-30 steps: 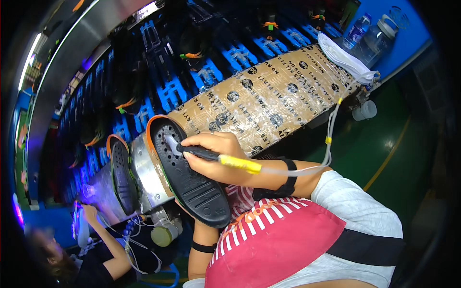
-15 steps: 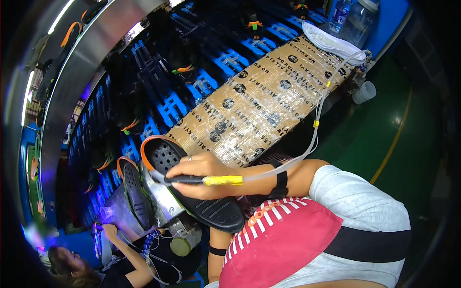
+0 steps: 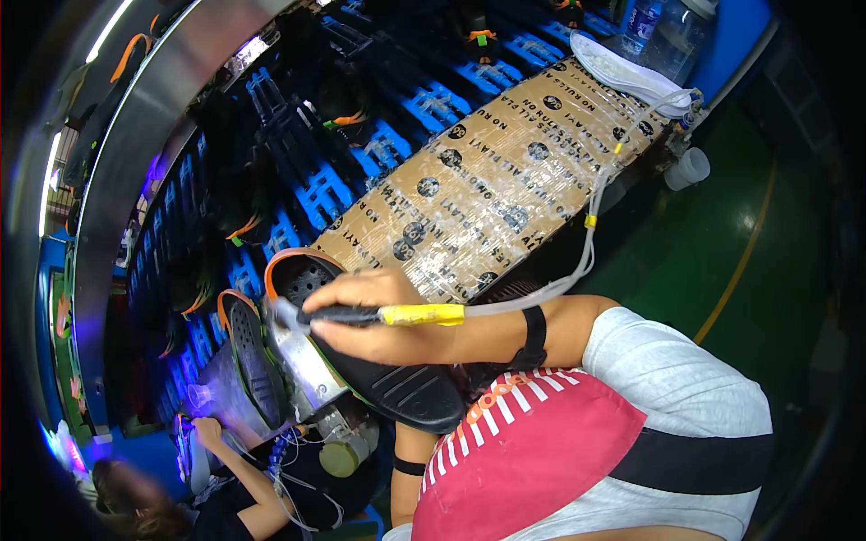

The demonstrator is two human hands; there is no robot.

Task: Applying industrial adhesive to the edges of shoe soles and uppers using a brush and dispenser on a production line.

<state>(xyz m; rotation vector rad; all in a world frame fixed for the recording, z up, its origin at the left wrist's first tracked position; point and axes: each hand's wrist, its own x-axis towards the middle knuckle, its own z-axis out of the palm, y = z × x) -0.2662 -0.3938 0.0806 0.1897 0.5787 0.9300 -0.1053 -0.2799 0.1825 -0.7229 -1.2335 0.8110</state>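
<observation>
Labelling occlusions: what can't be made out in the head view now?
Head view:
Left hand: hidden behind the black perforated shoe sole.
Sole's middle: covered by the right hand.
Black, yellow-taped handheld tool: pale tip blurred.
Transparent jar: top cut off by upper edge.

Brush (image 3: 361, 316) shifted across black sole (image 3: 415, 392), from its holes to left edge, right fingers (image 3: 347, 290) along with it

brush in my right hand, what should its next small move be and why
Perhaps a short stroke along the orange rim of the black sole: the right hand grips the brush with its blurred tip at that edge, though contact is unclear.
</observation>
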